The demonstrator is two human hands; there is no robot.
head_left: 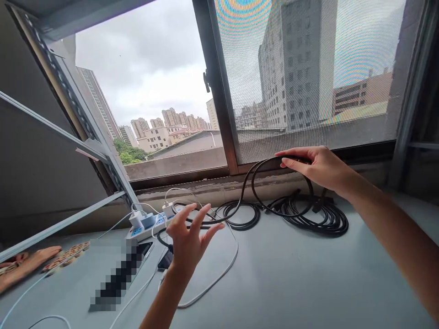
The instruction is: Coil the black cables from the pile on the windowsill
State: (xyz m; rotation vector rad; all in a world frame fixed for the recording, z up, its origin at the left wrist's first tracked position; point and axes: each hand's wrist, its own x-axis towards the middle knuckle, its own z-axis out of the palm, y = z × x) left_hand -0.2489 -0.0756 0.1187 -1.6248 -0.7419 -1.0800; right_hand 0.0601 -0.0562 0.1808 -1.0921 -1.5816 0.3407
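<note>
While a loop of black cable [274,183] is pinched by the right hand [317,167], the spread left hand [188,240] could be tangled.

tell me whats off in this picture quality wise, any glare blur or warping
Head view: rainbow moiré rings on the window screen; wide-angle bending of the window frame; a pixelated patch over something on the table; soft overcast daylight with faint shadows; left hand and right hand holding the black cable reasonably sharp.
</note>
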